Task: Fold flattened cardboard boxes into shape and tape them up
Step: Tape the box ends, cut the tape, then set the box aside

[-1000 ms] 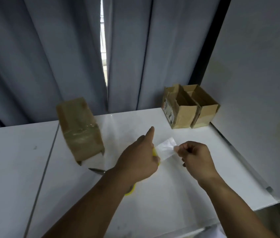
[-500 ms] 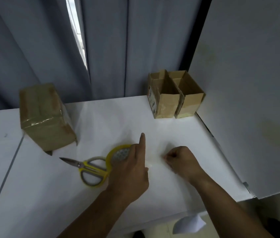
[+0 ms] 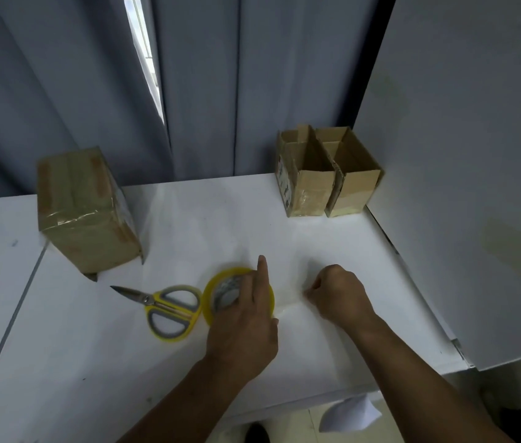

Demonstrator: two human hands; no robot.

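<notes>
The left hand (image 3: 246,318) is being held palm down, with the index finger being extended forward and the other fingers being curled over the round yellow roll of clear tape (image 3: 220,290). The right hand (image 3: 339,298) is being held fisted, knuckles up, fingertips hidden.

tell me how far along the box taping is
Done: one sealed box stands taped at the left. In hand: the left hand holds the tape roll while the right hand seems to pinch its clear free end. Left: two folded boxes by the wall are open on top; scissors lie beside the roll.
</notes>
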